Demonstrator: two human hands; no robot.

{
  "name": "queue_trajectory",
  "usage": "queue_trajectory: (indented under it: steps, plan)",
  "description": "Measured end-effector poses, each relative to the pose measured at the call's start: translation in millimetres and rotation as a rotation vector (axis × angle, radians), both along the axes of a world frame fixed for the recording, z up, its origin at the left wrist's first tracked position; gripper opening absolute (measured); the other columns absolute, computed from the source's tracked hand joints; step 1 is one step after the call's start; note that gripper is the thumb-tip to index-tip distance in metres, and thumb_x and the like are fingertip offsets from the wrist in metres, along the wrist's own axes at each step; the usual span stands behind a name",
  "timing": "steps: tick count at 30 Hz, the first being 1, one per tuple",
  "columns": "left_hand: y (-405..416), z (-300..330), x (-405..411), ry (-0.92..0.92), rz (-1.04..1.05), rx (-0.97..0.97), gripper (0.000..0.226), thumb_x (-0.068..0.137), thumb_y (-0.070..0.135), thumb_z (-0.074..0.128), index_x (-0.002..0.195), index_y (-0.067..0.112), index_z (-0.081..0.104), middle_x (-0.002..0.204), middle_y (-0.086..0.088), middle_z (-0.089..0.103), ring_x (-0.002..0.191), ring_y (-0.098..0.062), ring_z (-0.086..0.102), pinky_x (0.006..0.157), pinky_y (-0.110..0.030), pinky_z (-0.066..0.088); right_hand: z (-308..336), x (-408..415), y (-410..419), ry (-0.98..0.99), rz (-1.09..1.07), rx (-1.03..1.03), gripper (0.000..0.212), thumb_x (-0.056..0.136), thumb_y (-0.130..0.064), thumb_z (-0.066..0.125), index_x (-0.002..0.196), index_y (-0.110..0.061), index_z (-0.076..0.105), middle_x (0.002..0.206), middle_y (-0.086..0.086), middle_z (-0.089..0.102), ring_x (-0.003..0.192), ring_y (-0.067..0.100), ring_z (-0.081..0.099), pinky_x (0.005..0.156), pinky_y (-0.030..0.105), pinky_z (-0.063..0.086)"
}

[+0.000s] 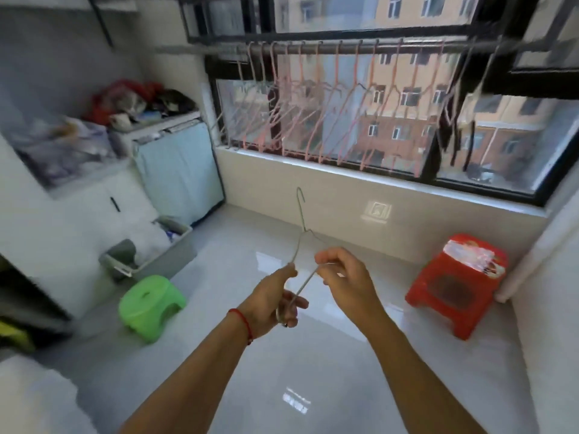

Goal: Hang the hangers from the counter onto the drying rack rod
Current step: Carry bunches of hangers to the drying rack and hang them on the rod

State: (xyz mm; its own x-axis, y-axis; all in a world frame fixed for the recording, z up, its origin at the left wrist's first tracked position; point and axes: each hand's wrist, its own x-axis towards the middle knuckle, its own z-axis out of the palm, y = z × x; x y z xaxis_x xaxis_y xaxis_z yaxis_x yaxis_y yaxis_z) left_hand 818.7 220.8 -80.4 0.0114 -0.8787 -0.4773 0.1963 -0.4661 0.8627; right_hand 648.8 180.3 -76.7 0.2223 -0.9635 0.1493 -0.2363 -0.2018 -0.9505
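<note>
We are holding one wire hanger (301, 233) out in front of us, well below the rod (344, 49), with its hook pointing up. The main risk, as we judge it, is the crowd already up there: pink hangers (316, 120) are filling most of the rod, and thin wire snags easily, so our hook could catch a neighbour's shoulder instead of the rod, or knock one loose. The free stretch of rod looks to be at the left end, so a careless aim would tangle things. The thin wire could also twist in a light pinch as we lift.

Our left hand (275, 300) is closed around the hanger's lower wire, fingers curled, palm turned inward, a red string on the wrist. Our right hand (341, 270) is pinching the other shoulder between thumb and fingertips, knuckles up. Both forearms are reaching forward and up, converging on the hanger above the floor (313, 371).
</note>
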Motion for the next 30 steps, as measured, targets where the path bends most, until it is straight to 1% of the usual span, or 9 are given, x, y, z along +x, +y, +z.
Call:
queue_trajectory:
  steps: [3, 5, 8, 10, 14, 18, 20, 26, 30]
  plan:
    - [21, 2, 78, -0.003, 0.054, -0.003, 0.047, 0.102, 0.052, 0.049, 0.13, 0.014, 0.05, 0.087, -0.026, 0.064, 0.042, -0.021, 0.042, 0.047, -0.029, 0.042, 6, 81, 10, 0.014, 0.067, -0.021, 0.017, 0.095, -0.015, 0.062, 0.103, -0.029, 0.067, 0.103, -0.02, 0.069, 0.099, 0.004, 0.066, 0.091, 0.035, 0.058]
    - [32, 2, 129, 0.001, 0.085, 0.003, 0.045, 0.102, 0.051, 0.049, 0.128, 0.014, 0.051, 0.087, -0.027, 0.063, 0.042, -0.021, 0.041, 0.047, -0.029, 0.041, 10, 133, 18, 0.018, 0.099, -0.025, 0.018, 0.095, -0.015, 0.061, 0.103, -0.03, 0.067, 0.102, -0.022, 0.068, 0.098, 0.0, 0.065, 0.089, 0.025, 0.056]
    - [41, 0, 199, -0.004, 0.163, 0.002, 0.043, 0.103, 0.048, 0.049, 0.126, 0.012, 0.05, 0.087, -0.029, 0.063, 0.039, -0.021, 0.039, 0.046, -0.029, 0.04, 17, 199, 26, 0.021, 0.128, -0.049, 0.02, 0.095, -0.01, 0.06, 0.105, -0.026, 0.067, 0.105, -0.018, 0.068, 0.095, -0.006, 0.062, 0.079, 0.008, 0.048]
    - [41, 1, 237, -0.023, 0.234, -0.005, 0.042, 0.102, 0.046, 0.05, 0.125, 0.011, 0.049, 0.088, -0.029, 0.061, 0.037, -0.02, 0.036, 0.044, -0.027, 0.037, 22, 233, 29, 0.02, 0.128, -0.056, 0.02, 0.094, -0.009, 0.06, 0.106, -0.024, 0.067, 0.105, -0.017, 0.068, 0.095, -0.007, 0.06, 0.076, 0.004, 0.045]
    - [24, 13, 291, -0.055, 0.335, -0.048, 0.034, 0.102, 0.043, 0.048, 0.112, 0.01, 0.05, 0.088, -0.025, 0.059, 0.036, -0.018, 0.033, 0.042, -0.023, 0.031, 35, 273, 24, 0.036, 0.118, -0.083, 0.021, 0.094, -0.009, 0.059, 0.106, -0.025, 0.067, 0.107, -0.015, 0.068, 0.096, -0.004, 0.061, 0.076, 0.005, 0.046]
    - [-10, 41, 320, -0.071, 0.346, -0.128, 0.034, 0.103, 0.041, 0.047, 0.103, 0.007, 0.051, 0.086, -0.026, 0.061, 0.037, -0.019, 0.032, 0.041, -0.022, 0.029, 53, 292, 2, 0.051, 0.087, -0.135, 0.022, 0.095, -0.011, 0.06, 0.107, -0.028, 0.067, 0.108, -0.017, 0.069, 0.097, -0.002, 0.062, 0.077, 0.008, 0.048]
    - [-32, 57, 330, -0.128, 0.332, -0.164, 0.033, 0.103, 0.042, 0.047, 0.101, 0.008, 0.05, 0.087, -0.028, 0.064, 0.039, -0.02, 0.035, 0.043, -0.024, 0.03, 63, 298, -13, 0.037, 0.058, -0.16, 0.022, 0.094, -0.01, 0.06, 0.105, -0.028, 0.067, 0.107, -0.017, 0.069, 0.097, -0.001, 0.063, 0.078, 0.011, 0.048]
    - [-106, 107, 345, -0.338, 0.213, -0.295, 0.033, 0.106, 0.04, 0.037, 0.121, 0.011, 0.043, 0.1, -0.03, 0.07, 0.042, -0.023, 0.045, 0.047, -0.027, 0.036, 90, 313, -73, -0.037, 0.005, -0.217, 0.023, 0.092, -0.007, 0.061, 0.102, -0.027, 0.068, 0.104, -0.014, 0.071, 0.095, 0.002, 0.065, 0.08, 0.018, 0.049]
    - [-167, 134, 349, -0.424, 0.177, -0.353, 0.037, 0.107, 0.043, 0.037, 0.124, 0.011, 0.045, 0.098, -0.026, 0.071, 0.048, -0.023, 0.049, 0.054, -0.031, 0.041, 114, 318, -124, -0.092, -0.005, -0.229, 0.023, 0.092, -0.008, 0.062, 0.104, -0.027, 0.068, 0.103, -0.016, 0.07, 0.094, -0.001, 0.063, 0.08, 0.018, 0.049]
